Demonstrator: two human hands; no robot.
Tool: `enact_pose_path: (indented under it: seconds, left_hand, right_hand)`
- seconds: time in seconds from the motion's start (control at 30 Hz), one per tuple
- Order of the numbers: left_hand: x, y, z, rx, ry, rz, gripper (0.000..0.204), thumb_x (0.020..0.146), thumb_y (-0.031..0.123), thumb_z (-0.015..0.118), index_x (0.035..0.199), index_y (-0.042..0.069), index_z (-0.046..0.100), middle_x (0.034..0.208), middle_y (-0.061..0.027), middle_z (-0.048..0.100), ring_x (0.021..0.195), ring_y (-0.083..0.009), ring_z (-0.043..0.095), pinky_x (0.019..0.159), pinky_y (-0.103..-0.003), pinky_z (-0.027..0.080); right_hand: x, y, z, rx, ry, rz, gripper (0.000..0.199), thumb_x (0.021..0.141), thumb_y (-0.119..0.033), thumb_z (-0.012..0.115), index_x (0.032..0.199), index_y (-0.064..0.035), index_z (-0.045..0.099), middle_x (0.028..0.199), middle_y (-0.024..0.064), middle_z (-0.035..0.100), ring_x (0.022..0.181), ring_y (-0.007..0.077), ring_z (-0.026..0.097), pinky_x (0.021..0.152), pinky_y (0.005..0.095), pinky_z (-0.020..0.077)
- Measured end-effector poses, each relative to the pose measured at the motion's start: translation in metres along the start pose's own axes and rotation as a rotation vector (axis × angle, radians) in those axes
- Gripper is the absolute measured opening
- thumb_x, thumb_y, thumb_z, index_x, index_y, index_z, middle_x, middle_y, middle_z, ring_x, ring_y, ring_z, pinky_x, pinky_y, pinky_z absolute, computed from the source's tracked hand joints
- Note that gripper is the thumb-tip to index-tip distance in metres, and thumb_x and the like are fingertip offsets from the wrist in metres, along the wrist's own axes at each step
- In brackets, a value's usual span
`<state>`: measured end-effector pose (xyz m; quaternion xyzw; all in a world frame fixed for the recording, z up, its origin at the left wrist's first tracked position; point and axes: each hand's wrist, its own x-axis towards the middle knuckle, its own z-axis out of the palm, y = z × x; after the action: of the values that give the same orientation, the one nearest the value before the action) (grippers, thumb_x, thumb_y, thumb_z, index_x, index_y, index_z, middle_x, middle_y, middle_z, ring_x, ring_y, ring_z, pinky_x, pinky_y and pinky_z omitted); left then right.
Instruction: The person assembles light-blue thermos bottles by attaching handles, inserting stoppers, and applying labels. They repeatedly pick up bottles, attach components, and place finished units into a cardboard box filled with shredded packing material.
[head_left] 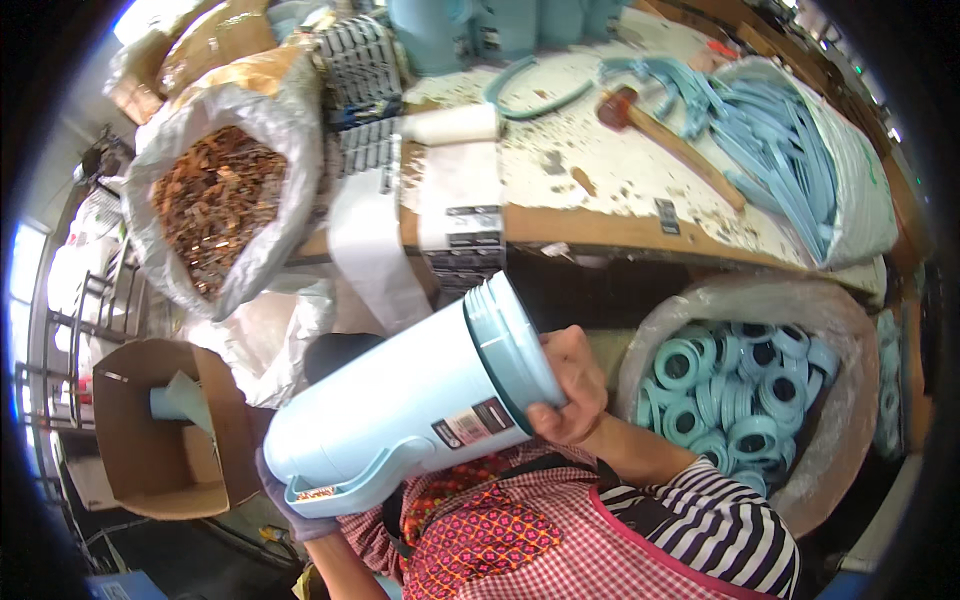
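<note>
The bare right hand [572, 388] is curled in a grip, thumb pointing left, the right forearm [635, 448] slanting up leftward. Lower, the grey-gloved left hand [286, 510] is partly hidden, the left forearm [343, 572] rising from the bottom edge.

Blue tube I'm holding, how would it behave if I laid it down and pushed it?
The blue tube is probably stiff: its wall shows no sag. Its smooth surface may slide easily. The curved side piece would likely hinder rolling.

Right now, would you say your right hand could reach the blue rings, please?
Probably yes: the rings lie uncovered in an open bag, though the right hand, holding the blue canister, would need freeing first.
</note>
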<state>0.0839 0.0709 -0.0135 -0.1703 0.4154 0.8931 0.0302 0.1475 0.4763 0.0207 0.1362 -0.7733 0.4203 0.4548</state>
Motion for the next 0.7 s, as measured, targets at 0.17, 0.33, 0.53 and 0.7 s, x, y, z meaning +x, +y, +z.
enact_pose_path:
  seconds: [0.17, 0.33, 0.53, 0.7]
  left_hand:
    - [-0.035, 0.019, -0.034, -0.103, -0.105, 0.127, 0.049, 0.106, 0.038, 0.045, 0.138, 0.004, 0.057, 0.139, -0.0135, 0.062, 0.129, -0.0293, 0.056, 0.115, -0.046, 0.041]
    - [-0.058, 0.027, -0.027, 0.077, 0.108, 0.404, 0.056, 0.102, 0.047, 0.049, 0.138, 0.005, 0.056, 0.139, -0.0153, 0.060, 0.124, -0.0294, 0.059, 0.109, -0.043, 0.047]
    - [-0.042, 0.091, -0.106, 1.308, 0.189, 0.679, 0.072, 0.098, 0.054, 0.052, 0.148, 0.003, 0.042, 0.151, -0.0155, 0.048, 0.134, -0.0302, 0.052, 0.113, -0.044, 0.042]
    - [-0.027, 0.114, -0.077, 0.949, 0.135, 0.865, 0.057, 0.106, 0.038, 0.049, 0.151, 0.005, 0.039, 0.152, -0.0179, 0.046, 0.135, -0.0325, 0.050, 0.114, -0.047, 0.042]
  right_hand:
    - [0.029, -0.021, 0.041, 0.199, -0.111, -0.190, 0.045, 0.085, -0.031, 0.073, 0.113, 0.0041, 0.072, 0.089, 0.0127, 0.061, 0.079, 0.0296, 0.060, 0.067, 0.0391, 0.0521]
    - [0.032, -0.038, 0.061, 0.229, -0.147, 0.024, 0.047, 0.087, -0.031, 0.071, 0.119, 0.0041, 0.071, 0.085, 0.0135, 0.061, 0.079, 0.0280, 0.061, 0.066, 0.0359, 0.0510]
    - [0.036, -0.005, 0.112, 0.860, -0.198, 1.210, 0.031, 0.107, -0.019, 0.047, 0.119, 0.0035, 0.066, 0.099, 0.0044, 0.068, 0.088, 0.0099, 0.060, 0.081, 0.0265, 0.0484]
    - [0.041, -0.023, 0.115, 0.421, -0.136, 0.279, 0.029, 0.106, -0.023, 0.049, 0.122, 0.0004, 0.058, 0.098, 0.0081, 0.065, 0.084, 0.0156, 0.059, 0.077, 0.0336, 0.0488]
